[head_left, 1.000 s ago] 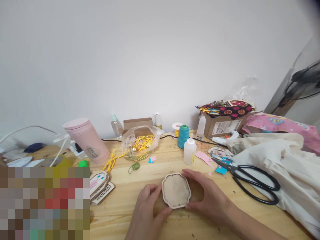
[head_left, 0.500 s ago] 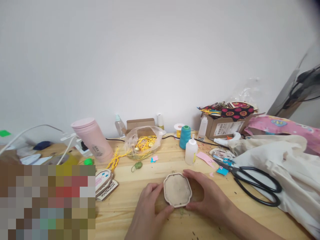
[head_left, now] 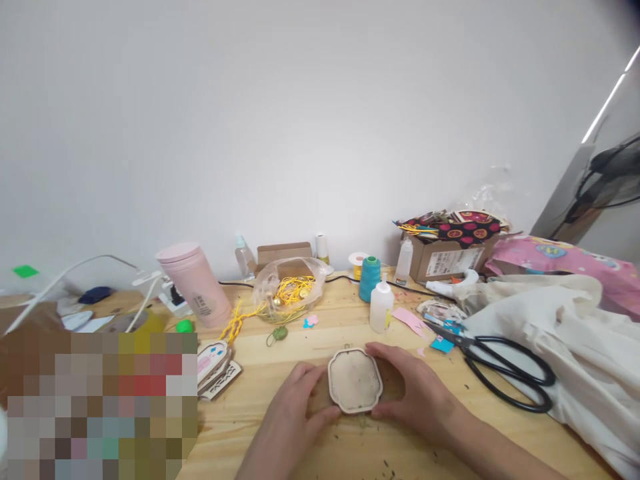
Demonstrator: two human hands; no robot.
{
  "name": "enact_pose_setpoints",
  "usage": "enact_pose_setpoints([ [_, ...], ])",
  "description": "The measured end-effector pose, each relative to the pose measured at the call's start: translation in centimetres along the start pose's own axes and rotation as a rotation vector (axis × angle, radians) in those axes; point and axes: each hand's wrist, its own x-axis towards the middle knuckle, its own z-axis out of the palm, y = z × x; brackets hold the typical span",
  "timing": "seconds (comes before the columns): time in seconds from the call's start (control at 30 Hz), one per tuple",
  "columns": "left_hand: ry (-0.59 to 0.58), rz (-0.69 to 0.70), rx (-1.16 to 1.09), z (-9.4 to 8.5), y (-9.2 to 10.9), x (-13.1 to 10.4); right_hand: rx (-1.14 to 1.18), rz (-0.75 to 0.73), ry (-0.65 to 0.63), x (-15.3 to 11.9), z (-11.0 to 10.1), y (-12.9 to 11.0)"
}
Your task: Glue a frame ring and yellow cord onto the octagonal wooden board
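Note:
A pale wooden plaque [head_left: 355, 380] with a scalloped outline and a raised rim sits low in the middle of the head view, just over the table. My left hand [head_left: 295, 403] curves round its left side, thumb at the lower left corner and fingertips at the left edge. On the other side, my right hand [head_left: 423, 390] grips the right edge between thumb below and index finger above. A bit of green cord shows at the plaque's top and bottom; its underside is hidden.
Black-handled scissors [head_left: 510, 373] lie on white cloth [head_left: 565, 333] at right. Behind the plaque stand a squeeze bottle [head_left: 381, 308] and a teal thread spool [head_left: 370, 280]. A pink tumbler [head_left: 197, 287], a bag of yellow cord [head_left: 290, 287] and stacked wooden pieces [head_left: 217, 367] are leftward.
The view has shifted slightly, so the surroundings sit a little differently. My left hand has moved slightly leftward at the wrist; both hands stay at the plaque's sides.

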Motion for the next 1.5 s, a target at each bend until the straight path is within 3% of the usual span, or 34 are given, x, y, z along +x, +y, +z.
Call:
enact_pose_setpoints([
  [0.1,0.027,0.023,0.055,-0.3,-0.4,0.4,0.001,0.0,0.002,-0.1,0.0,-0.2],
  [0.27,-0.06,0.144,0.095,0.5,-0.4,1.6,-0.006,-0.029,0.009,-0.1,0.1,-0.3],
  [0.4,-0.048,0.165,0.095,0.8,-0.4,1.8,0.038,-0.018,-0.004,-0.2,0.1,0.0],
  [0.6,-0.051,0.164,0.088,0.8,-0.6,1.6,0.061,0.018,-0.039,0.5,-0.3,-0.5],
  [0.77,-0.055,0.167,0.07,0.7,-0.5,1.7,0.02,-0.161,-0.162,1.9,-0.9,-1.1],
  [0.93,-0.043,0.18,0.045,0.8,-0.6,1.8,0.015,-0.269,-0.149,1.8,-1.0,-1.1],
  [1.5,-0.06,0.101,0.031,0.9,-0.7,2.0,0.077,-0.225,-0.13,2.0,-0.6,-1.0],
])
